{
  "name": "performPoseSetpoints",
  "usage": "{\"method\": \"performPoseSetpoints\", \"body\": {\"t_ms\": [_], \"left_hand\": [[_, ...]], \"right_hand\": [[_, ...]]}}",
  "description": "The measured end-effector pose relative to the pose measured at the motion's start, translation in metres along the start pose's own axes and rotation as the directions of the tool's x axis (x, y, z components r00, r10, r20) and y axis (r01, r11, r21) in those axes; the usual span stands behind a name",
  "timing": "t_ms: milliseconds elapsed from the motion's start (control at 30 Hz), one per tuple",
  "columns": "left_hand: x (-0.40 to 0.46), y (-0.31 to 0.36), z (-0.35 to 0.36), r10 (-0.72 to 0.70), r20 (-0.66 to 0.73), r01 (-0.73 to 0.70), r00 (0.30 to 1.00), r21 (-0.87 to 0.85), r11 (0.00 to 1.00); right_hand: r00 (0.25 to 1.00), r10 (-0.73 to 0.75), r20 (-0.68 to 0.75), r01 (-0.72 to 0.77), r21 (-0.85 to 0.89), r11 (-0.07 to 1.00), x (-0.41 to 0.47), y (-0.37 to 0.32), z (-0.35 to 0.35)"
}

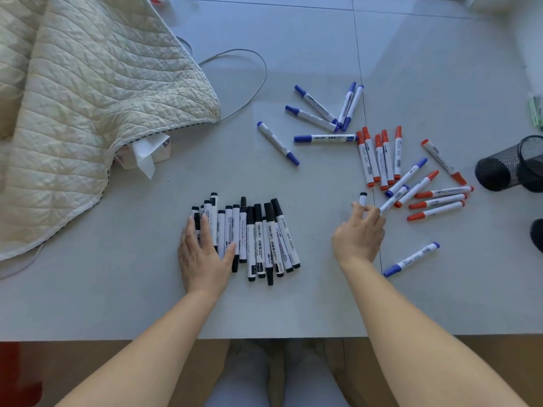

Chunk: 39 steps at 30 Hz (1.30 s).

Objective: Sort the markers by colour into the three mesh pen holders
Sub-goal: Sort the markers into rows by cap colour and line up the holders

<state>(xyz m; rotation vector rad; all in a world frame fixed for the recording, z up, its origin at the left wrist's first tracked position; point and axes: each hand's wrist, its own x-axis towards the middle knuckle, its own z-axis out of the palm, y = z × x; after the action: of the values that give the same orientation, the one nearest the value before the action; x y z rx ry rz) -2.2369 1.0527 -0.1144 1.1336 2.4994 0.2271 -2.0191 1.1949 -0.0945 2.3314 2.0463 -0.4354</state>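
Several black markers [258, 239] lie side by side in a row on the grey table. My left hand [202, 254] rests flat on the row's left end, fingers straight. My right hand [360, 235] grips one black marker [363, 199], whose capped end sticks up past my fingers; a blue marker [395, 199] touches my fingertips. Several red markers [382, 160] lie in a loose group to the right. More blue markers [323, 113] are scattered farther back, and one blue marker [411, 259] lies alone near my right wrist. A black mesh pen holder [511, 163] lies on its side at the right edge.
A quilted cream blanket [88, 113] covers the table's left part, with a tissue pack [150, 151] under its edge. A grey cable [249, 92] loops behind it. A second dark object [537, 235] shows at the right edge. The table's front edge [264, 338] runs below my forearms.
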Motion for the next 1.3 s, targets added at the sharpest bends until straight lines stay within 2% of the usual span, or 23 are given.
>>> {"method": "performPoseSetpoints", "body": {"t_ms": [200,333,433,600,700,867,1067,1300], "left_hand": [[0.000,0.004,0.001,-0.017,0.009,0.017,1.000,0.008,1.000],[0.001,0.006,-0.001,-0.031,0.013,0.030,0.999,0.006,1.000],[0.002,0.008,-0.003,-0.039,0.019,0.039,0.999,-0.002,0.999],[0.003,0.010,-0.006,-0.026,-0.002,0.025,1.000,-0.045,0.999],[0.006,0.006,-0.007,-0.009,-0.003,0.009,1.000,-0.030,1.000],[0.010,-0.002,-0.006,0.011,0.041,-0.014,0.999,0.059,0.998],[0.007,-0.014,-0.008,-0.028,0.015,0.028,0.999,-0.009,1.000],[0.005,-0.043,-0.007,-0.005,0.051,0.000,0.999,0.101,0.995]], "right_hand": [[0.995,-0.012,0.099,0.014,-0.025,1.000,0.012,0.002,0.006],[0.987,-0.112,0.118,0.099,0.111,0.989,-0.008,-0.012,0.012],[0.982,-0.133,0.138,0.101,0.216,0.971,-0.029,-0.024,0.020],[0.964,-0.194,0.179,0.136,0.295,0.946,-0.059,-0.048,0.032],[0.962,-0.208,0.175,0.152,0.287,0.946,-0.068,-0.059,0.036],[0.962,-0.215,0.170,0.192,0.142,0.971,-0.077,-0.071,0.047],[0.966,-0.227,0.123,0.213,0.120,0.970,-0.105,-0.083,0.061],[0.964,-0.219,0.153,0.197,0.148,0.969,-0.117,-0.097,0.077]]}}
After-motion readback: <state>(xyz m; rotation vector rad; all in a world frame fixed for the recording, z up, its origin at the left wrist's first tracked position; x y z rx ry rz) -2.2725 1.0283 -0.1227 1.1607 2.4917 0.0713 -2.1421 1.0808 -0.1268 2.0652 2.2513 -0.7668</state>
